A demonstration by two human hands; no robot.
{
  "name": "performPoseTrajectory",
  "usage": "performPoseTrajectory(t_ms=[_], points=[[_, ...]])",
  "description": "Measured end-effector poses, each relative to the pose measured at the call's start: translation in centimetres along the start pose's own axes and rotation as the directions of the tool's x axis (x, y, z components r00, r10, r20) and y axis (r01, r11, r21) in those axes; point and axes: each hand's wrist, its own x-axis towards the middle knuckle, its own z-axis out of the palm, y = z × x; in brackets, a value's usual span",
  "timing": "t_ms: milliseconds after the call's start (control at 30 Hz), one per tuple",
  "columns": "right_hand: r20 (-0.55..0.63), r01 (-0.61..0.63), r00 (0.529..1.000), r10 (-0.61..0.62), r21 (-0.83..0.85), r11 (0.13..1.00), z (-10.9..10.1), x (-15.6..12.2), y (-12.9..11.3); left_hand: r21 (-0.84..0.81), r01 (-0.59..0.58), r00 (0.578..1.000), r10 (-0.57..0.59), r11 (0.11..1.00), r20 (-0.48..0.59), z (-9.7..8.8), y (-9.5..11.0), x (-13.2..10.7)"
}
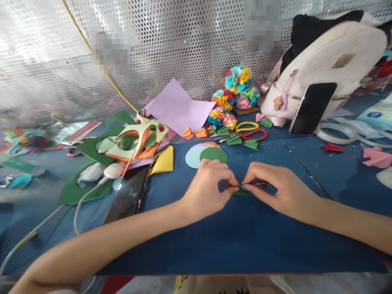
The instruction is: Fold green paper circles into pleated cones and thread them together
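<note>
1. The left hand (206, 190) and the right hand (283, 192) are both narrow, each pinching between thumb and fingertips, and they meet above a dark blue tabletop (245, 249).
2. Held in that pinch is a small pleated piece of green paper (241, 191), partly hidden by the fingers. A thin dark strand by the right fingertips is too small to identify.
3. Just ahead, a flat dark green paper circle (213, 155) overlaps a pale blue paper circle (192, 157).
4. Beyond lie pleated green paper fans (251, 144) beside red-handled scissors (252, 134).
5. Farther back, multicoloured paper flower balls (238, 83) stand near a cream backpack (324, 61).
</note>
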Motion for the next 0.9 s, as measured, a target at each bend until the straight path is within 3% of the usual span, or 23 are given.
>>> performPoseTrajectory(t_ms=[100, 233, 367, 467, 500, 567, 667, 733, 800, 900], points=[[-0.022, -0.022, 1.000, 0.022, -0.002, 1.000, 0.4, -0.1, 0.0, 0.115, -0.062, 0.996, 0.069, 0.991, -0.059, 0.2, 0.1, -0.1], [-0.035, 0.221, 0.970, -0.241, -0.291, 0.931, 0.7, -0.2, 0.5, 0.039, 0.009, 1.000, -0.009, 0.999, 0.002, 0.1, 0.1, 0.1], [0.039, 0.481, 0.839, -0.543, -0.519, 0.707, 0.0, -0.2, 0.7, -0.177, 0.147, 0.983, -0.123, 0.973, 0.140, -0.5, 0.0, 0.5], [0.080, 0.612, 0.728, -0.681, -0.524, 0.592, -0.5, -0.2, 0.4, -0.313, 0.232, 0.940, -0.129, 0.921, 0.316, -1.0, -0.2, 0.8], [0.088, 0.635, 0.710, -0.698, -0.509, 0.582, -0.6, -0.2, 0.3, -0.332, 0.248, 0.923, -0.118, 0.910, 0.366, -1.1, -0.3, 0.9], [0.081, 0.621, 0.737, -0.671, -0.472, 0.625, -0.5, -0.3, 0.1, -0.347, 0.261, 0.906, -0.106, 0.901, 0.409, -1.2, -0.3, 0.9], [0.052, 0.438, 0.891, -0.451, -0.356, 0.825, 0.0, -0.4, 0.0, -0.300, 0.215, 0.939, -0.113, 0.929, 0.324, -0.9, -0.3, 0.7], [0.071, 0.275, 0.962, -0.265, -0.247, 0.929, 0.4, -0.5, 0.1, -0.195, 0.134, 0.968, -0.087, 0.972, 0.235, -0.6, -0.2, 0.5], [0.098, 0.195, 0.979, -0.178, -0.206, 0.959, 0.7, -0.6, 0.1, -0.075, 0.063, 0.984, -0.049, 0.995, 0.172, -0.3, -0.1, 0.2], [0.075, 0.331, 0.942, -0.326, -0.352, 0.876, 0.7, -0.8, 0.0, -0.014, 0.032, 0.989, -0.030, 0.999, 0.142, 0.0, 0.3, -0.1]])
